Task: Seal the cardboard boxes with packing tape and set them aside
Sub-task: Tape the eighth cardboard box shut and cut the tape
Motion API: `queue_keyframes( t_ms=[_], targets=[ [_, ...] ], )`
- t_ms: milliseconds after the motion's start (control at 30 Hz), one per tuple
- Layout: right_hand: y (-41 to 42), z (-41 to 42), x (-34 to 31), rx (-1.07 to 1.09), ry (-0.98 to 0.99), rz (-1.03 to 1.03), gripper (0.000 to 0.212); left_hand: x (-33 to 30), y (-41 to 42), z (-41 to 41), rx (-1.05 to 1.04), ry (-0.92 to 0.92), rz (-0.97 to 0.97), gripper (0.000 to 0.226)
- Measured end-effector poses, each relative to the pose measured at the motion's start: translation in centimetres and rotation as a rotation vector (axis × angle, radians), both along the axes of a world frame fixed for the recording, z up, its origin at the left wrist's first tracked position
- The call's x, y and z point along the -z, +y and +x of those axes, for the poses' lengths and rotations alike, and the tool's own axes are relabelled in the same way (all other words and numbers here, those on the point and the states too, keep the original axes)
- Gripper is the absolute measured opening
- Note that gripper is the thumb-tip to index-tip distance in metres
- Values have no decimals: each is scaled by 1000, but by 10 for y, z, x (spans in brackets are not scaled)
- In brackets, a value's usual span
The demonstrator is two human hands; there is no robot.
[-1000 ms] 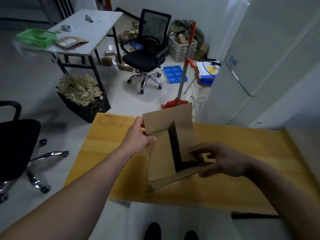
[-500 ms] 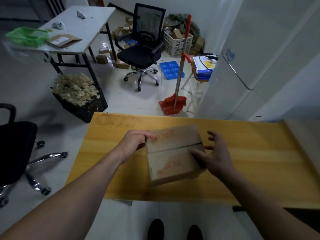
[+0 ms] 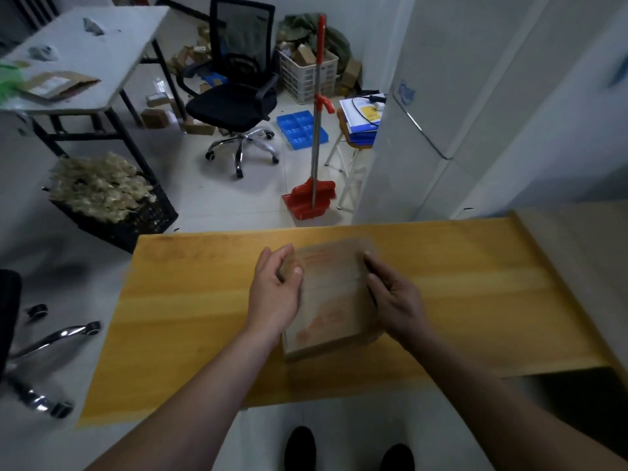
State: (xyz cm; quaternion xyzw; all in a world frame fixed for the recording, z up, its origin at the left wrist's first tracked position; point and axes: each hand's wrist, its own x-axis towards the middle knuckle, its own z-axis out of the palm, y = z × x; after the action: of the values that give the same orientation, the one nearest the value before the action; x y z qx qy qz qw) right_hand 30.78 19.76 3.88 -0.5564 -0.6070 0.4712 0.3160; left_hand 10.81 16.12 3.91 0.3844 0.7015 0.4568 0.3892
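Yellow wooden table (image 3: 475, 300), long, grain running left to right, near edge toward person. Cardboard box (image 3: 331, 297) rests on it at middle, flaps closed, faint red print on top, blurred. Left hand (image 3: 275, 294) grips box's left side, right hand (image 3: 396, 297) its right side. Pale board (image 3: 577, 253) adjoins table's right end. Grey tiled floor (image 3: 210, 202) beyond table.
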Motion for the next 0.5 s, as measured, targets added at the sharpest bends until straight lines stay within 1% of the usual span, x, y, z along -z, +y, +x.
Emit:
queue_keyframes(
  t_ms=[100, 233, 333, 433, 500],
  targets=[
    [7, 42, -8, 144, -39, 54, 40, -12, 27, 42, 81, 78, 73, 41],
    [13, 120, -23, 345, -71, 123, 39, -19, 67, 120, 240, 110, 138, 38],
    [9, 190, -33, 458, -97, 117, 39, -24, 96, 192, 371, 116, 197, 38],
    [3, 265, -37, 561, -109, 145, 39, -31, 115, 273, 497, 148, 203, 46],
    [-2, 315, -37, 643, -99, 165, 40, -35, 124, 330, 578, 135, 217, 48]
  ],
)
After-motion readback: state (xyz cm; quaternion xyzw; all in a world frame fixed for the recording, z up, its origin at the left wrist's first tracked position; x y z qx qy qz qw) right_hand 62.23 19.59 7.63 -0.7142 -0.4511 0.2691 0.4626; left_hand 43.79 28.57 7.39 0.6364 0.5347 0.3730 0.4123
